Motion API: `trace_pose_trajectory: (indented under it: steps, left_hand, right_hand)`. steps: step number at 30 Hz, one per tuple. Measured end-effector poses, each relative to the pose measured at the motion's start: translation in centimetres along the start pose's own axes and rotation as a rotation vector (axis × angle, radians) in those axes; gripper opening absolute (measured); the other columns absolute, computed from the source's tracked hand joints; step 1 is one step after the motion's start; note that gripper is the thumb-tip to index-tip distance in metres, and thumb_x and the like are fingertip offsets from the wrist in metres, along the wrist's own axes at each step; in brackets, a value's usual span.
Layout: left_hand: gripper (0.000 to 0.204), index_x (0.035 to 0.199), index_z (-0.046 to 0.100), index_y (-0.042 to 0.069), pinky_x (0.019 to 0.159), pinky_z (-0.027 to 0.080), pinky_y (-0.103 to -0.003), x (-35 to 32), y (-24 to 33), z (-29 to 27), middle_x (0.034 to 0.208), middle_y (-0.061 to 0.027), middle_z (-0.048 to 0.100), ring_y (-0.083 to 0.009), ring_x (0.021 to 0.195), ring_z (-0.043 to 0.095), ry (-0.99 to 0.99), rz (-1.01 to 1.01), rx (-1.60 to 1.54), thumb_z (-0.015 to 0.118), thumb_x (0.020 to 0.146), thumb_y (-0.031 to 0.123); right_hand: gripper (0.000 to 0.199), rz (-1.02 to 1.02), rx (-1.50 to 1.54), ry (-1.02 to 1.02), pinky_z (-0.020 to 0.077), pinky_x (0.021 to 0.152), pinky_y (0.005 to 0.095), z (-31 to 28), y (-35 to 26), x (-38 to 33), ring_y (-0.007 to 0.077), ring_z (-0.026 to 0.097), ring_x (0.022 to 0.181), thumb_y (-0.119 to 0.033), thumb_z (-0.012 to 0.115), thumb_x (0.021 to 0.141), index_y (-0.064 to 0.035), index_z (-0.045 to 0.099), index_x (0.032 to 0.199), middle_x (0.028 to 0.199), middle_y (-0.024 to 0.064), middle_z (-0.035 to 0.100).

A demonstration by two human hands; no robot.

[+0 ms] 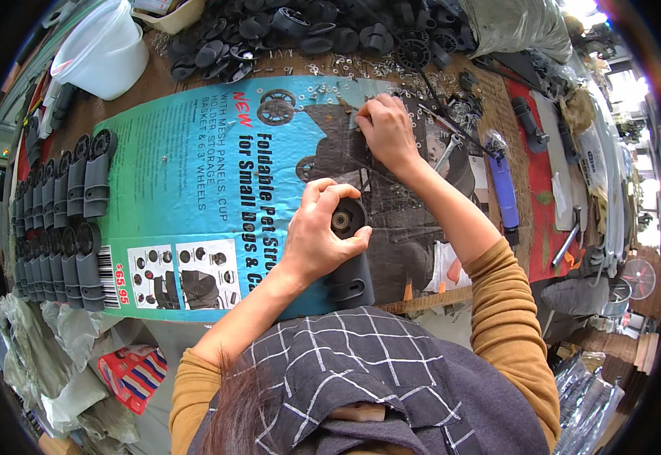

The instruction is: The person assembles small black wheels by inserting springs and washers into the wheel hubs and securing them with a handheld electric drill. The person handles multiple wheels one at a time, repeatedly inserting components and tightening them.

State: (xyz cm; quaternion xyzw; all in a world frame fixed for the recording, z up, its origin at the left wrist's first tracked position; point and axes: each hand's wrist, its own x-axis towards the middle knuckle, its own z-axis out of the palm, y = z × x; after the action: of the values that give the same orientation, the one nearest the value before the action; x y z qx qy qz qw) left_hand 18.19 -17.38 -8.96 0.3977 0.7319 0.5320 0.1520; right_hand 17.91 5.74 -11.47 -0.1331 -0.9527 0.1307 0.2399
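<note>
My left hand [317, 236] is closed round the upper end of a dark grey plastic wheel bracket [351, 282]. A metal ring like a bearing [341, 221] shows in its round end, between my thumb and fingers. The bracket's long body lies toward me on a printed sheet [194, 174] with a blue-green ground and a stroller picture. Farther off and to the right, my right hand [385, 130] bends down over the sheet, with its fingertips drawn together near scattered small metal nuts [329, 89]. Whatever may be between those fingertips is hidden.
Rows of similar grey brackets [97, 182] stand at the left. Black plastic wheel parts [292, 30] are heaped at the far side, beside a white bucket [107, 57]. On the right lie a blue-handled power screwdriver [505, 189], a wrench [449, 152] and a hammer [568, 239].
</note>
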Motion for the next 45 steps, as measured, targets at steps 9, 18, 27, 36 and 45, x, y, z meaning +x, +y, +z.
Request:
trace_pose_trajectory:
  steps: [9,18,27,36,45]
  left_hand:
    - [0.066,0.118,0.045,0.004,0.082,0.052,-0.043,-0.2,-0.7,0.5,0.113,-0.0166,0.052,-0.0351,0.104,0.056,0.06,0.039,-0.062,0.081,0.065,0.024]
    - [0.063,0.116,0.045,0.005,0.078,0.052,-0.043,-0.5,-0.6,0.7,0.113,-0.0174,0.052,-0.0355,0.1,0.058,0.066,-0.001,-0.033,0.079,0.065,0.021]
    - [0.066,0.116,0.046,0.003,0.083,0.049,-0.043,0.0,-0.6,0.6,0.111,-0.0175,0.053,-0.0368,0.101,0.056,0.044,0.02,-0.027,0.082,0.069,0.03]
    - [0.062,0.113,0.049,0.003,0.09,0.045,-0.038,0.7,-0.5,1.1,0.11,-0.0145,0.052,-0.0307,0.102,0.053,0.027,-0.002,-0.072,0.085,0.071,0.031]
    - [0.06,0.113,0.049,0.003,0.094,0.043,-0.038,0.4,-0.8,1.4,0.115,-0.0157,0.049,-0.0304,0.108,0.05,0.041,0.018,-0.097,0.084,0.072,0.029]
  right_hand:
    - [0.013,0.22,0.466,-0.158,0.0461,0.069,0.0366,-6.8,-6.9,-4.5,0.0258,0.056,0.074,-0.012,0.069,0.082,-0.0002,0.064,0.082,0.077,0.0109,0.058]
    - [0.009,0.18,0.458,-0.265,0.0444,0.065,0.0374,-7.4,-10.2,-8.5,0.0251,0.054,0.071,-0.009,0.071,0.079,-0.0012,0.066,0.079,0.074,0.0079,0.056]
    - [0.007,0.223,0.338,0.027,0.0474,0.067,0.0351,-8.3,-6.1,-5.6,0.024,0.059,0.074,-0.01,0.072,0.078,-0.0033,0.07,0.078,0.074,0.0088,0.062]
    - [0.011,0.008,-0.194,0.024,0.0458,0.08,0.0414,-2.2,0.8,0.1,0.0308,0.058,0.088,-0.015,0.07,0.079,-0.0045,0.069,0.079,0.082,0.0114,0.061]
    - [0.013,0.266,-0.049,0.001,0.0455,0.081,0.0415,-4.8,0.8,-2.6,0.031,0.058,0.09,-0.017,0.071,0.079,-0.0037,0.069,0.079,0.086,0.0127,0.061]
